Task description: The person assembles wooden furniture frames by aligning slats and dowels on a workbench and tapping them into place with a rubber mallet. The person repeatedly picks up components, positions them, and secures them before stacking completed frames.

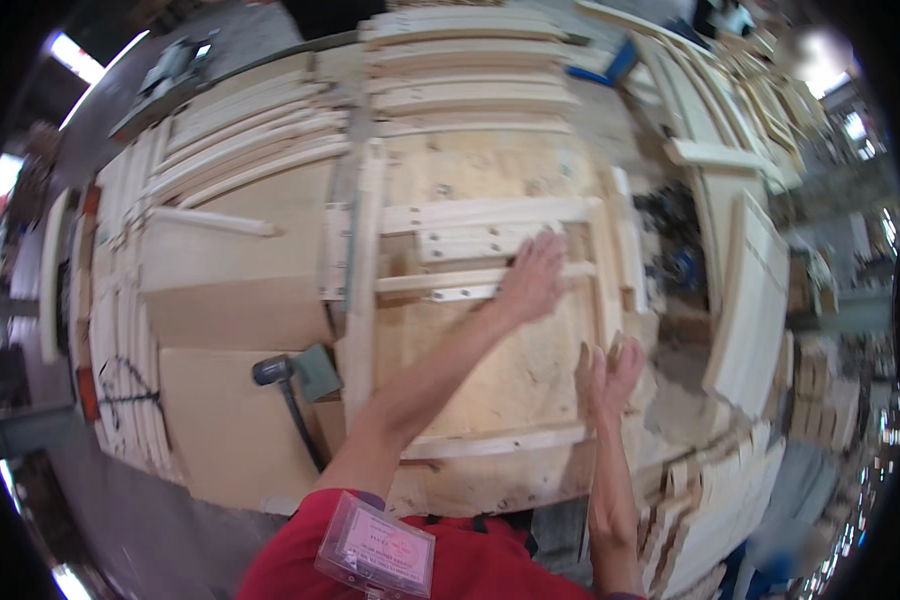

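My left hand (pixel 535 278) reaches across a wooden frame, its fingers stretched out over the right end of a short drilled board (pixel 470 242). Under that hand runs a thin wooden slat (pixel 440 282). My right hand (pixel 615 378) is at the lower part of the frame's right side rail (pixel 606 290), fingers raised and apart; whether it touches the rail I cannot tell. The frame's left rail (pixel 365 270), upper crosspiece (pixel 490 213) and lower crosspiece (pixel 500 441) lie on a plywood work surface (pixel 480 370).
A black-headed mallet (pixel 272 371) lies on cardboard (pixel 210 420) to the left, beside a grey-green block (pixel 317 373). Stacked wooden strips stand at the far left (pixel 250 130), at the back (pixel 470 65) and at the lower right (pixel 715 500). Curved boards (pixel 750 300) lean at the right.
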